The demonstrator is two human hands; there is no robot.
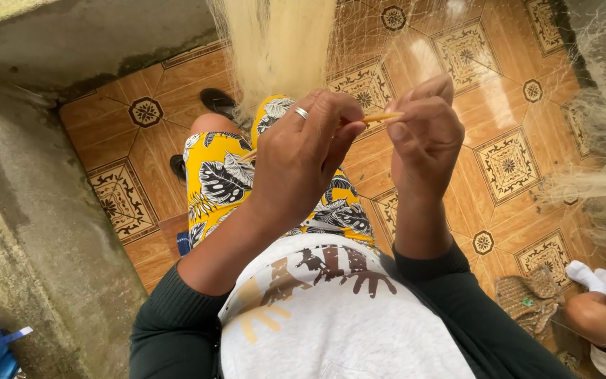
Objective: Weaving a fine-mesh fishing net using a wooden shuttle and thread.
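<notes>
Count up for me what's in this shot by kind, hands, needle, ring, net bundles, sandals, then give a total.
Person's own hands: 2, left hand and right hand
Yellow netting needle, held between both hands: 1
Silver ring on the left hand: 1
Pale net bundles: 2, one at top, one at right
Black sandals: 2, and
Total: 8
</notes>
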